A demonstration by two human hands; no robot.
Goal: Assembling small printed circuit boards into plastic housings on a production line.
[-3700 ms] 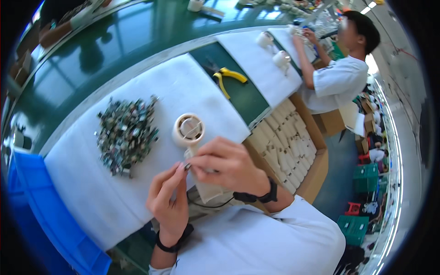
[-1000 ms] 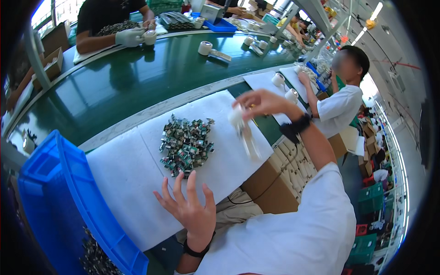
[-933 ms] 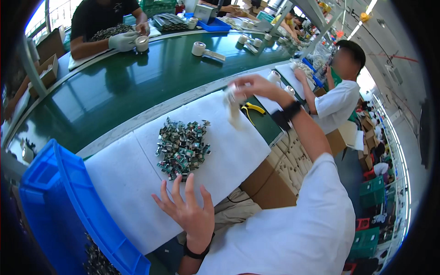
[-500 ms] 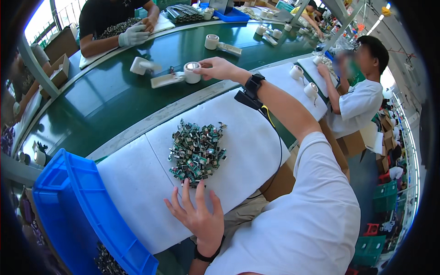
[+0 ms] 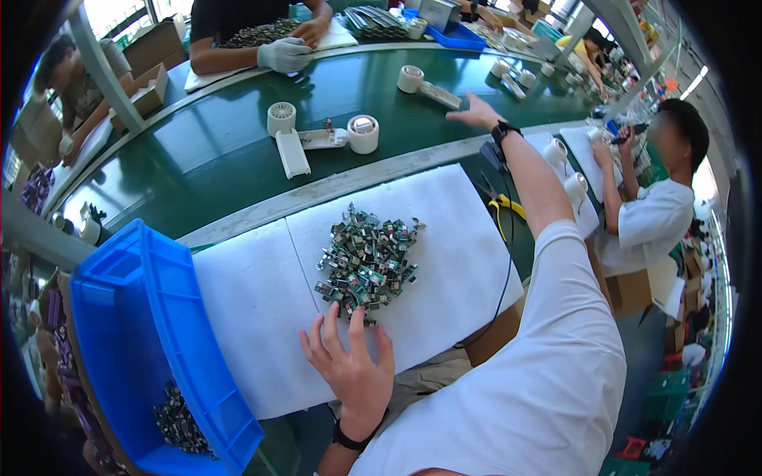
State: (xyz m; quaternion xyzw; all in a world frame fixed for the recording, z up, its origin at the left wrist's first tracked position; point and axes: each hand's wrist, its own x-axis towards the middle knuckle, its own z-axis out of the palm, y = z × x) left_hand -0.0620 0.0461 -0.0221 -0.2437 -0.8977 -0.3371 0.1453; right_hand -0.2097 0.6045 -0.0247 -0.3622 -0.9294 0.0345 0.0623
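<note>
My left hand [image 5: 355, 366] rests palm down on the white work mat [image 5: 246, 317], fingers spread, fingertips at the near edge of a heap of small green circuit boards [image 5: 369, 258] with metal connectors. My right hand [image 5: 478, 115] reaches over the green conveyor belt [image 5: 230, 151], fingers stretched and holding nothing. Just left of it lies a white plastic part with a round head and a flat handle [image 5: 439, 96]. Further left on the belt are two similar white parts, one with a slotted round head [image 5: 281, 119], the other with a round head [image 5: 363, 135] and a small component on its handle.
A blue bin [image 5: 186, 317] holding more small boards stands at the left. Yellow-handled pliers [image 5: 505, 209] lie right of the mat, near a cable. Across the belt sits a person with a gloved hand [image 5: 284, 56]; another person in a white shirt [image 5: 655, 198] works at the right.
My right hand has let go of the round-headed white part and moved right along the belt. The blurred white part now sits beside that one. My left hand stays by the heap.
</note>
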